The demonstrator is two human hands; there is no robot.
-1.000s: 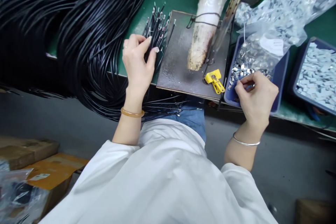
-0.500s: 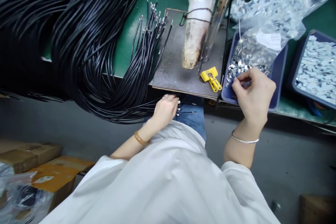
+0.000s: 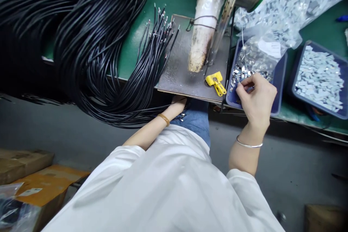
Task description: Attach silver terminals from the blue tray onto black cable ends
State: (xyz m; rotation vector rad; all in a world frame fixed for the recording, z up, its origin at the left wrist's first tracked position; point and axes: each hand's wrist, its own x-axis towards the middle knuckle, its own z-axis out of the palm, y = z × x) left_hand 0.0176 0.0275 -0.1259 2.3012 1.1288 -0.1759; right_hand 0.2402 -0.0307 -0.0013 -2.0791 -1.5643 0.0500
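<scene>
My right hand is over the near part of a blue tray, its thumb and forefinger pinched together. Anything between those fingertips is too small to make out. Small shiny metal connectors lie in the tray beside the fingers, under a clear plastic bag. My left hand reaches beneath the front edge of the bench, and its fingers are hidden there. Black cables run across my lap by the left wrist, with metal-tipped ends over my jeans.
A brown board carries a yellow clip below a stained white tube. A big bundle of black cables covers the left of the bench. Rightward stands a second tray of pale pieces. Cardboard boxes sit at lower left.
My left hand has moved forward under the bench edge, so its fingers no longer show. The right hand stays pinched at the tray. The view has shifted slightly.
</scene>
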